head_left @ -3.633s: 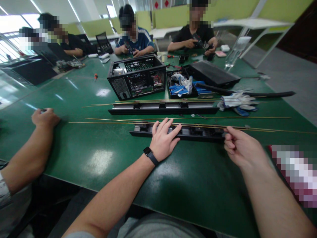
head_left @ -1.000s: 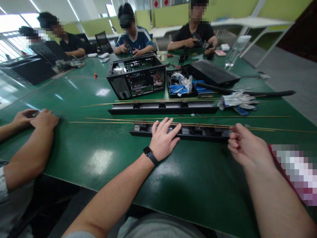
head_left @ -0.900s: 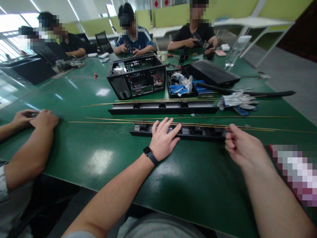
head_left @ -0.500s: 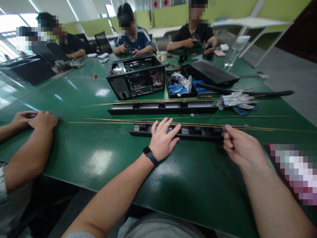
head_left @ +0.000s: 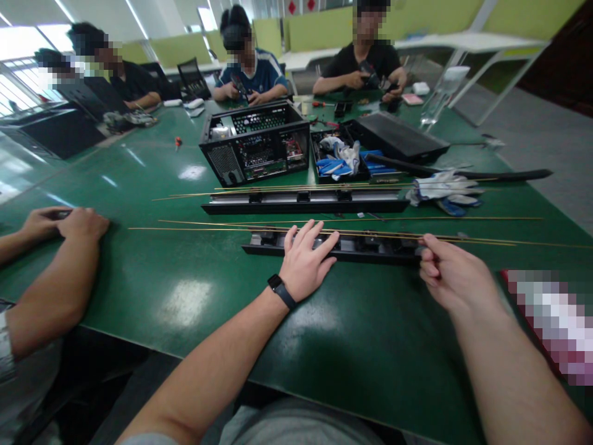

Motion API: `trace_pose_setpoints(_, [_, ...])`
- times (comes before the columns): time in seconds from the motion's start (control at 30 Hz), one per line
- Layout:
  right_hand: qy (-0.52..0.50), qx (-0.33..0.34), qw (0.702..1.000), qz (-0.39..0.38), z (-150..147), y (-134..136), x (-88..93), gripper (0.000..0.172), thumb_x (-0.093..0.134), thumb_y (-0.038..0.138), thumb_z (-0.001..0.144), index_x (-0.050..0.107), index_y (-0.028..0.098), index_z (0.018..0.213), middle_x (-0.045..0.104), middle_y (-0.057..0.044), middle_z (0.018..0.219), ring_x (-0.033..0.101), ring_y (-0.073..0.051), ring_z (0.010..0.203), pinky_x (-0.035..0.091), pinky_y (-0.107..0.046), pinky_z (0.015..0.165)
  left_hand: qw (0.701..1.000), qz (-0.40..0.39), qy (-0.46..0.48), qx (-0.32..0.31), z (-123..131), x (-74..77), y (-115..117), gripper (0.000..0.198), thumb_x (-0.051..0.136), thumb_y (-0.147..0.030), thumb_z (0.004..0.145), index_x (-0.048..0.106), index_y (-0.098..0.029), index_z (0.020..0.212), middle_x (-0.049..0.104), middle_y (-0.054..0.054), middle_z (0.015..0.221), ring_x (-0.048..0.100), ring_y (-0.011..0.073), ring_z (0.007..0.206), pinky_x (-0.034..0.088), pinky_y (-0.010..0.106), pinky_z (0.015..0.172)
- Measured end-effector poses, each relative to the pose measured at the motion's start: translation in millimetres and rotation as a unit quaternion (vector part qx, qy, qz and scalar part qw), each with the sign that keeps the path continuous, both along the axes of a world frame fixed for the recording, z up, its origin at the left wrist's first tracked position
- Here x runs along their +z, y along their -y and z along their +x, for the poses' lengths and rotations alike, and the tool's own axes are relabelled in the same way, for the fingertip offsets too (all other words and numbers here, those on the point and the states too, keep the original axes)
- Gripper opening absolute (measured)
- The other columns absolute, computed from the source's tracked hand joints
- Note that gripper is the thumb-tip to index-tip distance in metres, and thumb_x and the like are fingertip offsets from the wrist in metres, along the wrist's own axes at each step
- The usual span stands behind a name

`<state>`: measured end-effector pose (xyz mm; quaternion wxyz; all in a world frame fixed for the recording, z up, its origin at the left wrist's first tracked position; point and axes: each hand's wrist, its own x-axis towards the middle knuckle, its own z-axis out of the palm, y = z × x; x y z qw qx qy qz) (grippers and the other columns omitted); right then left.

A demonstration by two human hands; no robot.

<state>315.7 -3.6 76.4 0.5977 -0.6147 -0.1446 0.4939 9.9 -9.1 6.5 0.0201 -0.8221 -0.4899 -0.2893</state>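
Observation:
My left hand (head_left: 306, 259), wearing a dark wristwatch (head_left: 275, 283), lies with its fingers spread over a long black channel-shaped rail (head_left: 356, 255) with dark blocks inside. Thin brass-coloured rods (head_left: 199, 229) run lengthwise across this rail, under or against those fingers; the exact contact is hidden. At the rail's right end, my right hand (head_left: 454, 272) is closed in a pinch, thumb and forefinger on a thin rod. Farther back lies a second black rail (head_left: 301, 209), with more rods along its far side.
An open computer case (head_left: 254, 148), a tray of gloves (head_left: 340, 161), a black tube (head_left: 500, 175) and another pair of gloves (head_left: 445, 188) lie beyond the rails. A co-worker's hands (head_left: 81, 225) rest on the left of the table. Other people sit across.
My right hand has shifted very slightly to the right with the rod. My left hand stays in place on the rail.

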Motion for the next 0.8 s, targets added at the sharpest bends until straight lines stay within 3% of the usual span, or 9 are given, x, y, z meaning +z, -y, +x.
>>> trace_pose_setpoints(0.13, [0.003,0.007,1.0,-0.008,2.1,0.1,0.2,0.029,0.099,0.017,0.109,0.076,0.02,0.093,0.062,0.004,0.067,0.042,-0.005,0.038,0.03,-0.012,0.032,1.0,0.002,0.001,0.0,-0.1,0.2,0.3,0.057,0.088,-0.027,0.119,0.084,-0.037,0.176,0.073,0.018,0.191,0.063,0.0451,0.185,0.041,0.076,0.156])
trace_pose_setpoints(0.43, [-0.005,-0.013,1.0,-0.009,-7.0,2.4,8.4,0.033,0.079,0.006,0.119,0.075,0.017,0.088,0.061,0.003,0.066,0.041,-0.005,0.038,0.028,-0.012,0.032,1.0,0.004,0.001,-0.001,-0.5,-0.4,0.2,0.058,0.088,-0.027,0.12,0.084,-0.037,0.176,0.073,0.018,0.191,0.063,0.0449,0.185,0.041,0.075,0.156])
trace_pose_setpoints(0.7, [-0.025,-0.062,0.998,-0.008,22.0,-6.6,-4.9,0.032,0.078,0.023,0.125,0.069,0.023,0.094,0.056,0.006,0.067,0.041,-0.007,0.037,0.028,-0.016,0.032,1.0,-0.001,-0.002,0.002,-0.7,-0.3,0.4,0.06,0.09,-0.027,0.118,0.083,-0.038,0.177,0.073,0.018,0.191,0.063,0.0454,0.185,0.041,0.076,0.156])
trace_pose_setpoints(0.8, [-0.025,-0.046,0.999,-0.001,31.4,-8.4,-10.8,0.03,0.086,0.028,0.121,0.068,0.025,0.097,0.056,0.007,0.068,0.042,-0.008,0.038,0.03,-0.017,0.032,1.0,-0.002,-0.004,0.003,-0.7,0.5,0.6,0.06,0.089,-0.027,0.118,0.083,-0.038,0.177,0.073,0.018,0.191,0.063,0.0454,0.185,0.042,0.076,0.156])
